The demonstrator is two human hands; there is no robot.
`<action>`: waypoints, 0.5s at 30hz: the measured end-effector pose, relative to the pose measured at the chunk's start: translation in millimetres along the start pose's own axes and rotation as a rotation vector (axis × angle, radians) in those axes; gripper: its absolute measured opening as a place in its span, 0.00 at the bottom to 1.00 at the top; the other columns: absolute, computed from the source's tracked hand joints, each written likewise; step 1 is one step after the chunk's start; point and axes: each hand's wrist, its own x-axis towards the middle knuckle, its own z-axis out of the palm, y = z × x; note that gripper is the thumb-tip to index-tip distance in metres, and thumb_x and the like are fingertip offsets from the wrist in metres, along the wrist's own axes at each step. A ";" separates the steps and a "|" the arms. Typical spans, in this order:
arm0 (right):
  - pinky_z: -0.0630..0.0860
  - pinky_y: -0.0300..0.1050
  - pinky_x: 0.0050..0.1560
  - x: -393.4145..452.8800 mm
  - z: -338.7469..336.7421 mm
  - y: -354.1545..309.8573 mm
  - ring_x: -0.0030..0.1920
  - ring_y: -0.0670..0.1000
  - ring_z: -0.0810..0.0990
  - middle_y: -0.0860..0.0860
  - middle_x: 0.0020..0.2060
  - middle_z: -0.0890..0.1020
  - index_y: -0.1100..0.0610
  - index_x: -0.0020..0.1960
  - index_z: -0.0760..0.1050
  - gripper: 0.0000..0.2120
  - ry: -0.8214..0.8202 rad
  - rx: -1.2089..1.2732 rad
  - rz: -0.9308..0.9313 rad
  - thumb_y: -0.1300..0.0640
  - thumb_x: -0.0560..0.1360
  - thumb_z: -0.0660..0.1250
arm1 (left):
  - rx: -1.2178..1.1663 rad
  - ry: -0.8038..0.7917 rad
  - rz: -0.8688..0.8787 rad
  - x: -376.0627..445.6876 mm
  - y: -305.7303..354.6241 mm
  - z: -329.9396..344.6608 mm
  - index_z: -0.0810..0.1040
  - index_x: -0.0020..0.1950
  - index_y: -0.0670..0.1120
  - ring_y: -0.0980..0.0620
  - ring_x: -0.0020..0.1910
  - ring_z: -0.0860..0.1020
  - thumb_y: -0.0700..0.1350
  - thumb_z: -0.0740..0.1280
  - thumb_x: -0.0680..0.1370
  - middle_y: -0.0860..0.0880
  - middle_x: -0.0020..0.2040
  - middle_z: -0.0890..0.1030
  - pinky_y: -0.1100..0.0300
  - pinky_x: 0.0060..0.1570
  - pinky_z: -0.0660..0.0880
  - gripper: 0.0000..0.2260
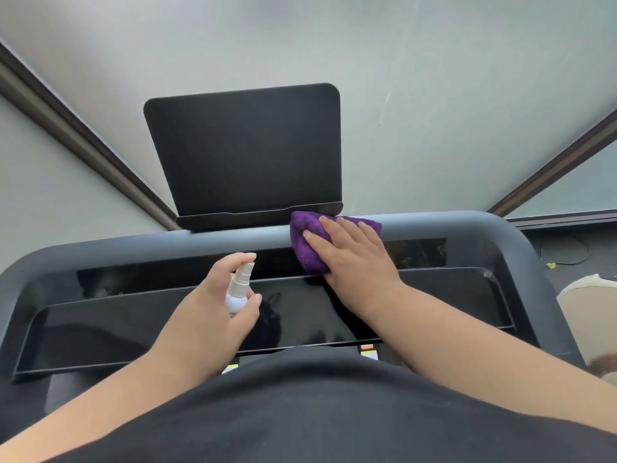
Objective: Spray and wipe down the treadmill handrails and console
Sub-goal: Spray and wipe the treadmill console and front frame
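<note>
Both hands are in view at the centre of the frame. Right hand (354, 259) lies flat with fingers straight, pressing a purple cloth (309, 243) against the front crossbar of the handrail (450, 225), just right of centre. Left hand (213, 295) is curled round a small white spray bottle (237, 290), forefinger resting on top of the nozzle, thumb against the bottle's lower body; the bottle stands roughly upright over the console.

Pale wall (434, 78) fills the upper half of the frame, with dark trim strips (83, 138) running diagonally at upper left and upper right.

Treadmill console (117, 315), a wide glossy black panel, spans the middle of the frame from left to right, framed by the grey handrail that curves down at both sides.

Black screen (243, 152) rises tilted above the crossbar at centre, its lower ledge just beside the cloth's upper left edge.

Black garment (300, 412) on the person's torso fills the bottom of the frame.

Orange and white labels (367, 351) show just below the console's near edge.
</note>
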 end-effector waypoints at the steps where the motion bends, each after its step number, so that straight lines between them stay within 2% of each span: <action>1: 0.53 0.58 0.75 -5.9 -1.4 9.7 0.74 0.58 0.64 0.51 0.75 0.66 0.43 0.76 0.64 0.32 0.000 0.003 0.028 0.48 0.74 0.68 | -0.005 0.009 -0.001 1.3 4.4 2.9 0.60 0.62 0.76 0.51 0.32 0.77 0.47 0.68 0.76 0.55 0.43 0.80 0.51 0.41 0.76 0.28; 6: 0.47 0.62 0.76 -17.0 -1.1 21.5 0.76 0.60 0.59 0.52 0.77 0.63 0.42 0.76 0.62 0.32 -0.021 -0.008 0.081 0.43 0.74 0.67 | -0.035 0.046 -0.043 2.0 13.9 9.9 0.62 0.64 0.71 0.49 0.31 0.76 0.46 0.68 0.77 0.55 0.45 0.80 0.51 0.41 0.76 0.26; 11: 0.50 0.65 0.75 -1.3 2.2 -11.4 0.77 0.61 0.58 0.54 0.77 0.63 0.45 0.77 0.62 0.33 -0.071 -0.034 -0.064 0.39 0.75 0.66 | -0.022 0.076 -0.084 -7.9 2.3 -0.3 0.62 0.65 0.69 0.48 0.31 0.77 0.46 0.68 0.77 0.53 0.44 0.80 0.49 0.42 0.76 0.25; 13: 0.50 0.64 0.75 11.1 5.0 -32.6 0.77 0.61 0.58 0.53 0.77 0.62 0.45 0.77 0.62 0.34 -0.093 -0.043 -0.135 0.38 0.75 0.65 | -0.023 0.117 -0.110 -12.2 -9.3 -11.0 0.62 0.64 0.70 0.50 0.31 0.77 0.47 0.68 0.77 0.54 0.44 0.80 0.53 0.40 0.75 0.25; 15: 0.50 0.64 0.75 25.6 6.8 -55.4 0.77 0.61 0.58 0.54 0.78 0.61 0.45 0.78 0.61 0.34 -0.104 -0.043 -0.175 0.38 0.75 0.64 | -0.023 0.162 -0.136 -15.1 -23.0 -23.1 0.62 0.64 0.71 0.53 0.34 0.77 0.47 0.68 0.77 0.57 0.43 0.79 0.62 0.38 0.71 0.25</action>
